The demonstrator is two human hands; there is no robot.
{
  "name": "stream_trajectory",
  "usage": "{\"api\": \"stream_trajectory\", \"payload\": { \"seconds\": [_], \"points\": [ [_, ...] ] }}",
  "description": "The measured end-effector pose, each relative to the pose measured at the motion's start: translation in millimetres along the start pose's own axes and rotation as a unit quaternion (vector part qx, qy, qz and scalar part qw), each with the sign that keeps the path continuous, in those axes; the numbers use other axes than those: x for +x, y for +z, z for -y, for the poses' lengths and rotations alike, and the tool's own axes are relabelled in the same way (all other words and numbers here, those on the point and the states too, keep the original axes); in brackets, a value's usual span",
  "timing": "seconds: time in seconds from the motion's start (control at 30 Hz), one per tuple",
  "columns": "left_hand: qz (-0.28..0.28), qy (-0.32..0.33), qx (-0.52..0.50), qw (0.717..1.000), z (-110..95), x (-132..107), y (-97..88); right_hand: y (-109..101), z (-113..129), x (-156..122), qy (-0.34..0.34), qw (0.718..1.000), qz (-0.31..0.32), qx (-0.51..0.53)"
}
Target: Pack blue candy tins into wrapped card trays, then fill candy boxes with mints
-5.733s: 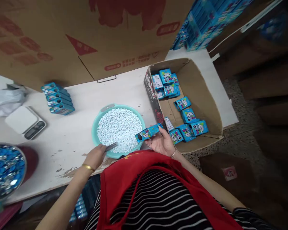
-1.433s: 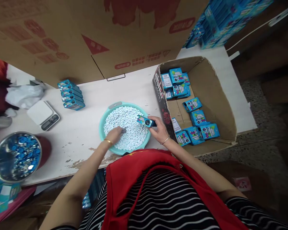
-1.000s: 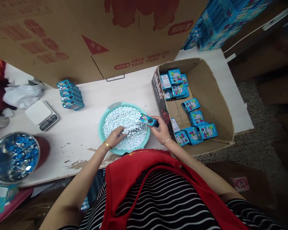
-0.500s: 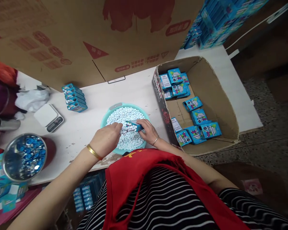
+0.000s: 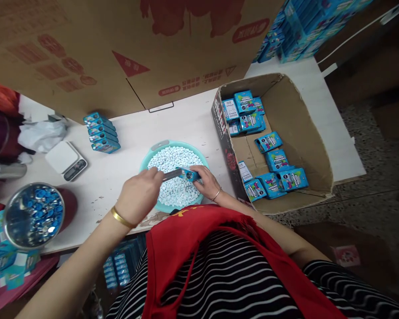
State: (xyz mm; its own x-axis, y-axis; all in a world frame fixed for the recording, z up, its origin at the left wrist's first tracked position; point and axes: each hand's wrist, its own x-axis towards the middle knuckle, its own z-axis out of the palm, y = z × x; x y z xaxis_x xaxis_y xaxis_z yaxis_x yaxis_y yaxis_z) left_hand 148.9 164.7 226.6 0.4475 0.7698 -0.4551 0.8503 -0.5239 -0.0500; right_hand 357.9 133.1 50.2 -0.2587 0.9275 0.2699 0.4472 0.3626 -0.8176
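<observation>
My left hand is closed round a narrow metal scoop above a mint-green plastic basin. Small pale-blue round candies fill the basin. In my right hand is a small blue candy box, tilted over the candies, its open end turned toward the left. The scoop's tip meets the box's opening; how far it goes in, I cannot tell. The end of the scoop inside my left fist is hidden.
An open carton holding several blue boxes stands at right. Left are a row of boxes, a scale and a metal pot with blue-and-silver pieces. A large cardboard box blocks the back.
The scoop, heaped with candies before, now shows bare metal at the box's opening. My left hand has drawn back left and the box has turned in my right hand.
</observation>
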Motion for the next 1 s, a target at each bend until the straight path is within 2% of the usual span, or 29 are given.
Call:
{"api": "stream_trajectory", "payload": {
  "seconds": [0.1, 0.17, 0.27, 0.33, 0.4, 0.53, 0.67, 0.73, 0.83, 0.93, 1.0],
  "points": [
    [0.032, -0.055, -0.062, 0.996, 29, 14, 61.5, -9, -4, -3, 0.039, 0.999, -0.031, 0.001],
    [0.072, -0.051, -0.129, 0.988, 36, 31, 110.3, -17, -7, -4, 0.062, 0.996, -0.057, -0.003],
    [0.068, -0.013, -0.219, 0.973, 22, 62, 168.3, -29, -7, -5, 0.078, 0.994, -0.075, -0.006],
    [0.051, 0.011, -0.251, 0.967, 4, 81, 189.0, -35, -6, -4, 0.083, 0.994, -0.077, -0.005],
    [0.034, 0.025, -0.283, 0.958, -12, 93, 198.0, -37, -4, -4, 0.094, 0.992, -0.079, -0.002],
    [0.009, 0.036, -0.342, 0.939, -21, 94, 200.5, -38, -2, -3, 0.118, 0.989, -0.092, 0.0],
    [-0.023, 0.049, -0.39, 0.919, -7, 72, 186.5, -38, -5, -4, 0.124, 0.987, -0.104, -0.001],
    [-0.05, 0.06, -0.411, 0.908, 5, 58, 169.2, -37, -7, -5, 0.123, 0.987, -0.1, -0.005],
    [-0.086, 0.082, -0.407, 0.906, 20, 39, 131.7, -33, -10, -3, 0.1, 0.991, -0.09, -0.014],
    [-0.101, 0.108, -0.36, 0.921, 27, 26, 90.4, -25, -9, 0, 0.051, 0.996, -0.07, -0.028],
    [-0.088, 0.114, -0.298, 0.944, 25, 22, 65.7, -19, -6, 3, 0.024, 0.998, -0.05, -0.031]
  ]
}}
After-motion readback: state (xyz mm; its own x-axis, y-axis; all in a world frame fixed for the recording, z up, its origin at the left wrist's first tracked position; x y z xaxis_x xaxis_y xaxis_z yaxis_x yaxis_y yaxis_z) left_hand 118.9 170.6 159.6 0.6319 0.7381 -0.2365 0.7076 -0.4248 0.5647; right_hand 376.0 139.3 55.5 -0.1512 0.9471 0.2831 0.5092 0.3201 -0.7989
